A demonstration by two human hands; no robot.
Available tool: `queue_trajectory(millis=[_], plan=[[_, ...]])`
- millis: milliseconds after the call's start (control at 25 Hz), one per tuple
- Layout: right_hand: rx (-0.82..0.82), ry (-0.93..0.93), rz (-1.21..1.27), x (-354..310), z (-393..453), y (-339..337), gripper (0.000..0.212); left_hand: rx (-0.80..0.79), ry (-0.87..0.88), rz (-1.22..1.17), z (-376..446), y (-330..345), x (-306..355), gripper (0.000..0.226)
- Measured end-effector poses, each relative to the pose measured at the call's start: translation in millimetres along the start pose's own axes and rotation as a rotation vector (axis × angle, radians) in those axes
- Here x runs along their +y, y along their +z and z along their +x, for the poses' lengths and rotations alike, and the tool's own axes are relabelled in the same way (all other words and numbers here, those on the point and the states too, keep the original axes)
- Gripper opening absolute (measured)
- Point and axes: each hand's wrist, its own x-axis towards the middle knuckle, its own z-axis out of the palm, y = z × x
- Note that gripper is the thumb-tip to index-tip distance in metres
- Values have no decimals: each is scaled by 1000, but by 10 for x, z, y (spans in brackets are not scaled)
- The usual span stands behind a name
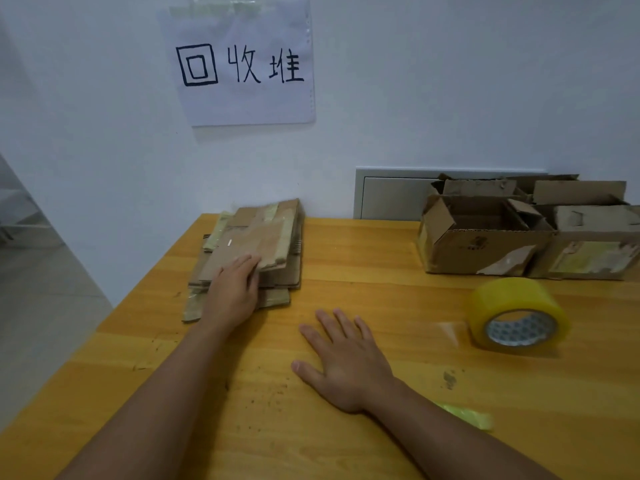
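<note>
A stack of flattened cardboard boxes [263, 233] lies on the yellow wooden table [346, 258] at the back left, against the wall. My left hand [232, 292] rests flat on the near part of the stack, fingers straight. Flat on the bare tabletop, apart from the stack and a little to its right, lies my right hand [346, 358] with fingers spread, holding nothing.
A roll of clear yellow packing tape [517, 315] stands on the table at the right. Several open cardboard boxes [485, 237] sit at the back right. A handwritten paper sign [242, 64] hangs on the wall. A yellow tape scrap [471, 415] lies by my right forearm.
</note>
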Motion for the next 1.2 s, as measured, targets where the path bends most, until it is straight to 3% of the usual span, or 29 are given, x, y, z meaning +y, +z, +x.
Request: queue_trajectory(millis=[200, 320, 440, 560, 640, 760, 920, 1200], plan=[[23, -18, 155, 53, -11, -116, 68, 536, -48, -336, -206, -286, 368, 25], [70, 71, 683, 147, -52, -272, 71, 641, -64, -492, -445, -521, 716, 16], [268, 181, 1052, 180, -158, -544, 92, 626, -107, -651, -733, -705, 1000, 12], [716, 251, 1115, 319, -367, -912, 101, 581, -168, -762, -983, -771, 1092, 12], [844, 171, 1135, 504, -514, -1073, 99, 534, -191, -831, -1133, -765, 1123, 13], [706, 29, 1171, 692, -761, -1156, 80, 490, -232, -947, -1296, -693, 1162, 22], [627, -39, 1167, 892, -981, -985, 32, 461, -335, -1021, -1407, -552, 1166, 33], [665, -36, 1086, 838, -1034, -853, 18, 344, -394, -862, -1409, -128, 1184, 50]])
